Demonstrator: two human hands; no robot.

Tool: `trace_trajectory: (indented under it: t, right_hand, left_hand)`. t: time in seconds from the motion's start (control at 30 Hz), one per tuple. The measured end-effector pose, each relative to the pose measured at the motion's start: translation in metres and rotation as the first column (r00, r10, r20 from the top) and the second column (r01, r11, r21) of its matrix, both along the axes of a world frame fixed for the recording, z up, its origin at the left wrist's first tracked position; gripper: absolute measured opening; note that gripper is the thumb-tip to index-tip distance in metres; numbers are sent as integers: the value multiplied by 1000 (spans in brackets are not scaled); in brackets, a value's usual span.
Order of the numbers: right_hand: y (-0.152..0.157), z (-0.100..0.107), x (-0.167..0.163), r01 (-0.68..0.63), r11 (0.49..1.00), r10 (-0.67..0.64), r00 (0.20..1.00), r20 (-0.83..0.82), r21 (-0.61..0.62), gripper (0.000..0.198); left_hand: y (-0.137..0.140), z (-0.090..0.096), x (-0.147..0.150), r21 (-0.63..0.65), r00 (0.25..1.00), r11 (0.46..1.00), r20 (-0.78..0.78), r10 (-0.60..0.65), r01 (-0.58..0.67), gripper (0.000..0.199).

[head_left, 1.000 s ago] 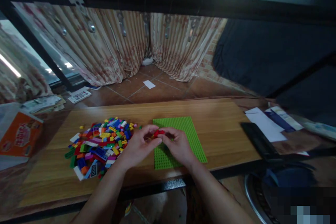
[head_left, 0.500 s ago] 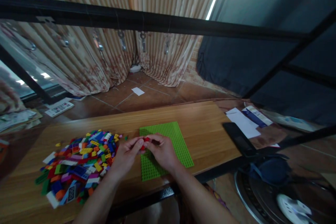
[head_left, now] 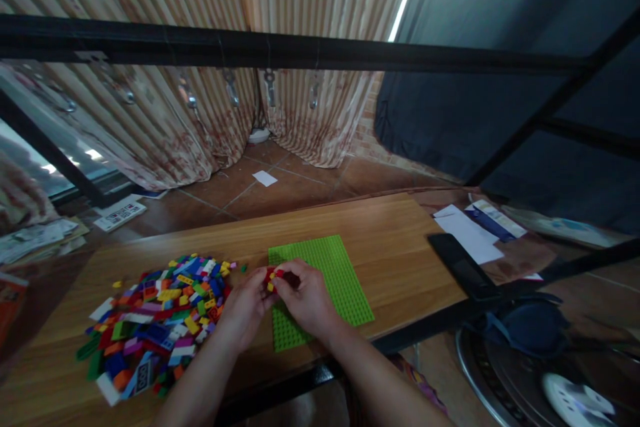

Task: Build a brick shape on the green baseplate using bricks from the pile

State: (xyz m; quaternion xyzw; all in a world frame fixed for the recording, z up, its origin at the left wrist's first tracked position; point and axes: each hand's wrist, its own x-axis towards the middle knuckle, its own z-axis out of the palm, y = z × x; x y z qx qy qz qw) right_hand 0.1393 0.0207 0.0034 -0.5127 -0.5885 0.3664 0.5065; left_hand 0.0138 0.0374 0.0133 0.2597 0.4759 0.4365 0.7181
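Over the left part of a green baseplate, my two hands meet around a small cluster of red and yellow toy bricks. My left hand is closed on the cluster from the left, its fingertips partly hidden. From the right, my right hand pinches the same bricks between thumb and fingers. How the bricks are joined is too small to make out. A heap of mixed toy bricks in many colours lies left of my left hand.
The wooden table carries the baseplate and heap. A black phone-like slab lies at its right end, near white papers. A dark metal bar crosses above with hanging clips. A round stool stands lower right.
Yellow now shows among the red bricks between my fingers. My left hand has turned slightly around them. The whole view has shifted a little.
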Motion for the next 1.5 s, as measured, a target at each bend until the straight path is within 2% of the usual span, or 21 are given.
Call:
trace_trajectory:
  t: [0.13, 0.3, 0.47, 0.83, 1.13, 1.33, 1.5]
  right_hand:
    - [-1, 2, 0, -40, 998, 34, 992, -124, -50, 10]
    - [0, 0, -1, -63, 996, 47, 974, -221, -66, 9]
    - [2, 1, -3, -107, 988, 59, 927, -369, -110, 16]
    - [3, 2, -4, -129, 985, 58, 874, -482, -115, 12]
    - [4, 5, -2, -97, 991, 51, 908, -416, -91, 8]
    - [3, -1, 3, -48, 996, 18, 934, -358, -75, 10]
    - [3, -3, 7, -49, 996, 26, 953, -302, -70, 12]
  left_hand:
    - [0, 4, -2, -111, 997, 994, 77, -14, 22, 16]
    - [0, 1, -2, -112, 997, 993, 77, -23, 32, 11]
    - [0, 2, -1, -86, 999, 996, 41, -31, 35, 20]
    - [-4, 11, -1, -155, 999, 987, -33, -43, 37, 36]
    - [-3, 15, 0, -30, 988, 997, -132, -73, 70, 39]
    - [-4, 10, 0, 45, 985, 992, -131, -110, 117, 41]
    - [-4, 4, 4, 126, 974, 988, -219, -55, 84, 46]
